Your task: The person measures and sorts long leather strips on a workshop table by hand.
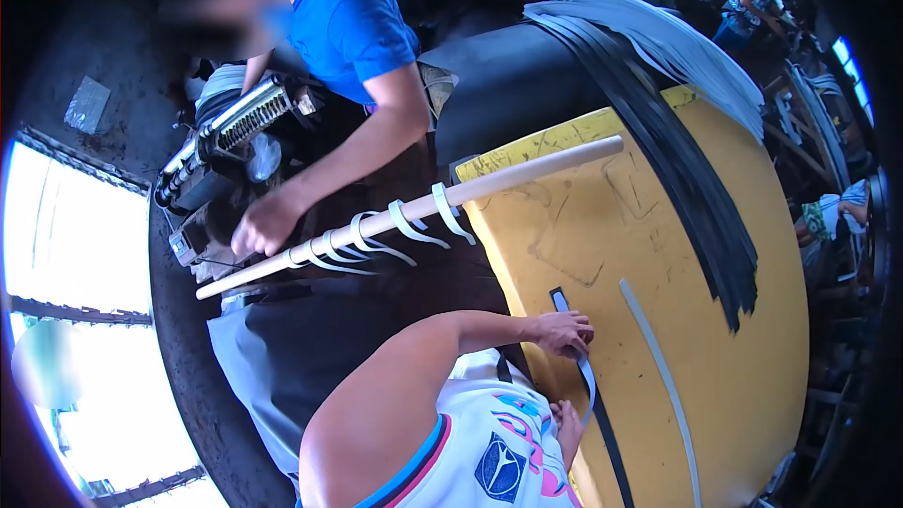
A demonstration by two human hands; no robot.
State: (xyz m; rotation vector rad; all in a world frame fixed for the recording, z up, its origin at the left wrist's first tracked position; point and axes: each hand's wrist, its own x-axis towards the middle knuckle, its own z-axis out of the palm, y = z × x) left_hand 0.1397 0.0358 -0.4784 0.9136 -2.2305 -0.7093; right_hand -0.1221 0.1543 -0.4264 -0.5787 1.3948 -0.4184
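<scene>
Starting far left, there's a long pale wooden pole (pixel 425 207) hung with white loops, up at 10 o'clock from the left hand (pixel 564 334). That hand's fingertips are pinched together on a narrow whitish flexible strip (pixel 592 389), which bows out below the grip toward 5 o'clock. Right hand (pixel 567 425) is at 6 o'clock, by the strip's lower stretch, but can't tell if it's gripping. A flat black strip (pixel 611 452) runs to 5 o'clock on the yellow table (pixel 743 386); a long grey strip (pixel 668 381) lies at 4.

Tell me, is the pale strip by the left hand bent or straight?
Bent: below the left hand, the pale strip bows out in a curve.
</scene>
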